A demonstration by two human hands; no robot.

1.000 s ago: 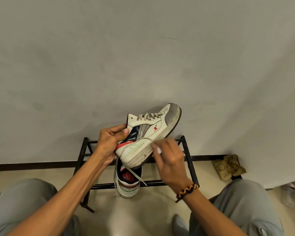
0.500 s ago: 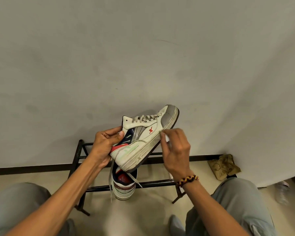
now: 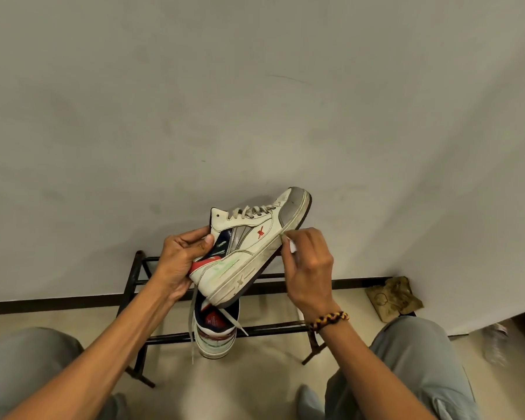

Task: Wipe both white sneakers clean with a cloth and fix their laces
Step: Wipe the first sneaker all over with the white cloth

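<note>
You hold one sneaker up in front of the wall.
Your left hand [image 3: 181,262] grips the heel of the scuffed white leather sneaker [image 3: 249,244]; your right hand [image 3: 308,268] pinches a small white cloth [image 3: 292,246] against its sole edge. The second white sneaker [image 3: 215,331] rests on the black metal rack [image 3: 273,328] below.

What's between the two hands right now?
In the head view, the raised sneaker spans the gap: the left hand grips its heel, and the right hand pinches a small white cloth against the sole edge.
</note>
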